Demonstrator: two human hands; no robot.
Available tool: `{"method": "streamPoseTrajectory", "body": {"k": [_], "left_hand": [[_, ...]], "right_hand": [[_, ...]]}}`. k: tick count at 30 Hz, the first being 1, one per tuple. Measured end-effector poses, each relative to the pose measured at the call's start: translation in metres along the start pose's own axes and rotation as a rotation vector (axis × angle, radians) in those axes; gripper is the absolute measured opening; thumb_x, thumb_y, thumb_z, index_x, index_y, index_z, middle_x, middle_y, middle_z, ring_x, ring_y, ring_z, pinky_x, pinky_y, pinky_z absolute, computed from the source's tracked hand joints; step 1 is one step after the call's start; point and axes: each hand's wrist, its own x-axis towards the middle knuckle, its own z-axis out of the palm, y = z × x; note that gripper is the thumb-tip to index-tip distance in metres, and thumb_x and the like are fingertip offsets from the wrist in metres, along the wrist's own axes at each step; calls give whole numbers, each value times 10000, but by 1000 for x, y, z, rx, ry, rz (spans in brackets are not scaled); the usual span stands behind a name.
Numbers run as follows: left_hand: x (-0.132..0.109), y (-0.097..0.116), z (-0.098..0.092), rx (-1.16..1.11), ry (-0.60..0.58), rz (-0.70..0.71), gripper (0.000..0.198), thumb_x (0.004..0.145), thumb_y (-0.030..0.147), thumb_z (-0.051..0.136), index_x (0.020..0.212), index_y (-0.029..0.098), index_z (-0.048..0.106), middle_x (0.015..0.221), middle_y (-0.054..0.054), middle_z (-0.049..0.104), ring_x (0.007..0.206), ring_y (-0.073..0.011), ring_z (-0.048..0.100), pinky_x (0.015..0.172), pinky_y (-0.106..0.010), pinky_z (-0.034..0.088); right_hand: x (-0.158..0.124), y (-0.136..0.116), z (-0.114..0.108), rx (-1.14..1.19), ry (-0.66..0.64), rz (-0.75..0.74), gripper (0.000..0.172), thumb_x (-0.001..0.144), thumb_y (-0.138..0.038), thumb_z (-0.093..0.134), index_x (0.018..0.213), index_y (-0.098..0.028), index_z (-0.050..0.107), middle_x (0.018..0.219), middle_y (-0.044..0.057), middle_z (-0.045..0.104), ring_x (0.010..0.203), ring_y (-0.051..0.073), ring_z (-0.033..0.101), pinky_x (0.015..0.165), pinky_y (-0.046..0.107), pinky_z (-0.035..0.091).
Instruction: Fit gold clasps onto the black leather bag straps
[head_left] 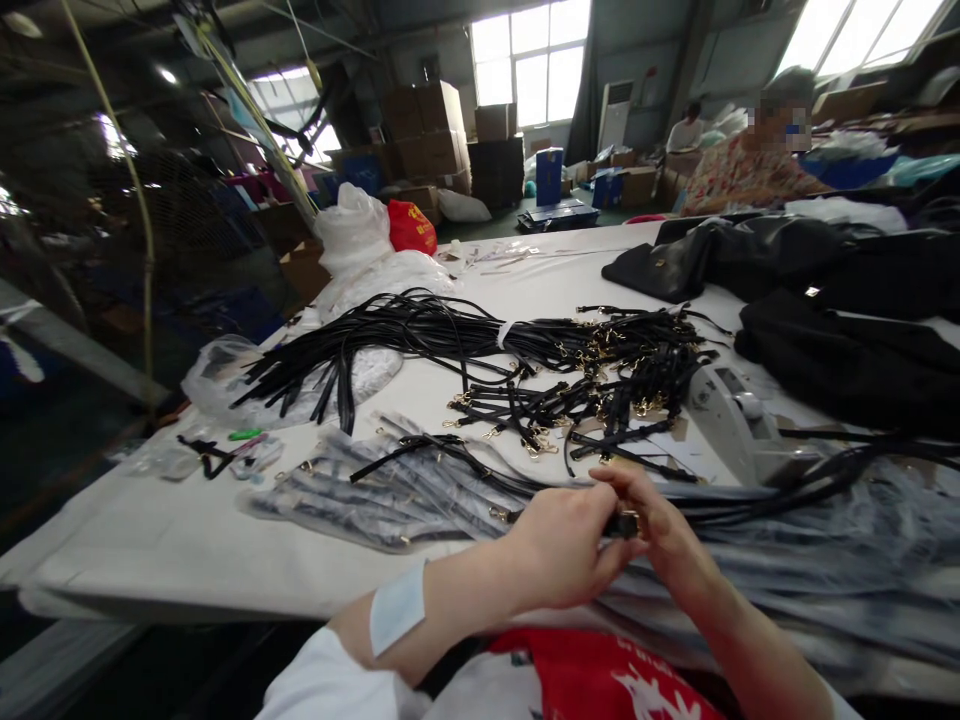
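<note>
My left hand (562, 545) is closed around a black strap (624, 524), most of it hidden in the fist. A gold clasp (498, 513) sticks out on its left side. My right hand (671, 535) meets it from the right, fingers curled at the strap's end, where a bit of gold metal shows. Just beyond my hands lies a heap of short black straps with gold clasps (544, 400). Behind them stretches a bundle of long black straps (420, 330), bound by a white band (505, 333). Plastic-wrapped straps (360, 490) lie beneath and to both sides of my hands.
A grey-white device (731, 415), perhaps a tape dispenser, stands right of the heap. Black bags (847, 260) cover the table's right side. Clear plastic wrapping (225, 375) and a red bag (411, 227) lie left. A person (757, 165) sits across the table, another farther back.
</note>
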Motion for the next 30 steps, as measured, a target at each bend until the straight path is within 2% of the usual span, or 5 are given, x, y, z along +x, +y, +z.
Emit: {"method": "streamPoseTrajectory", "body": {"k": [4,10,15,19,30], "left_hand": [[7,-3,3,100,-47,-3,198,891,295,508,1009,148,567,967,-105,722,828,-288,705,708,-384,562],[11,0,4,18,-62,21,204,907,287,479,969,161,628,958,-104,735,826,-255,697,711,-330,526],[5,-7,-9,-263,-45,-50,191,879,367,585,844,182,618,747,-7,659,645,-138,569,558,-219,389],[1,-16,-25,-450,-50,-89,186,858,360,580,842,175,583,634,38,520,575,-111,446,513,-217,324],[9,-10,-24,-286,20,-78,176,913,302,450,817,200,557,702,15,563,644,-135,490,583,-228,357]], "right_hand": [[-1,0,1,-91,-73,-62,643,884,-643,524,1388,-247,476,1316,116,540,1155,289,568,918,363,522],[-2,2,14,-310,130,-188,322,1020,-330,412,1278,-314,603,1228,68,584,1177,229,550,984,362,465],[-7,-13,-4,-177,554,-363,380,1034,-420,312,1072,-250,650,1146,92,623,1144,275,568,1042,480,409],[-11,-29,-27,2,868,-262,401,1022,-431,293,913,-257,637,950,98,612,930,268,621,984,465,461],[-10,-14,-29,-194,470,-78,176,921,-365,604,983,-246,717,938,40,705,899,219,645,812,308,514]]}}
